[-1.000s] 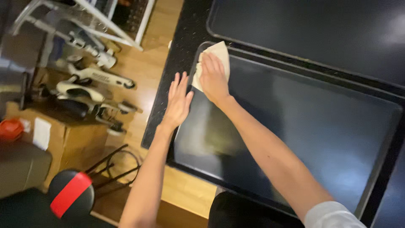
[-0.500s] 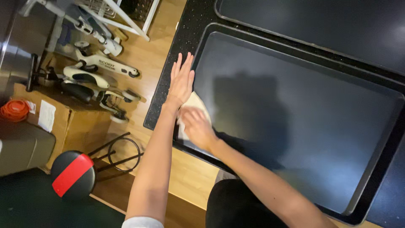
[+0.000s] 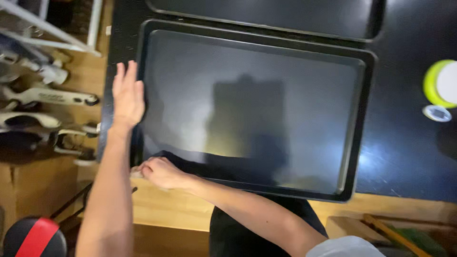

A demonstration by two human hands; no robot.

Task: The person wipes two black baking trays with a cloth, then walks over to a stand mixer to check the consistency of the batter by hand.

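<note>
The dark baking tray point(image 3: 257, 109) lies flat on a black counter point(image 3: 409, 143), its near long rim close to the counter's wooden front edge point(image 3: 171, 204). The left hand point(image 3: 127, 95) rests flat, palm down, on the tray's left rim, its fingers point(image 3: 124, 76) straight and held loosely together, pointing away from the person; it grips nothing. The right hand point(image 3: 162, 172) sits at the tray's near left corner, fingers curled down and bunched, pressing on a pale cloth point(image 3: 137, 172) of which only a small edge shows beside the knuckles. How tightly the cloth is held cannot be told, since the hand hides most of it. A second dark tray point(image 3: 266, 16) lies just beyond the first tray's far rim, the two nearly touching. To the right of the tray, well apart from it, stands a round yellow-green and white container point(image 3: 440, 83) with a small round cap point(image 3: 436, 113) just in front of it. Left of the tray, below counter level, several pale shoes point(image 3: 47, 97) lie on a wooden floor.
</note>
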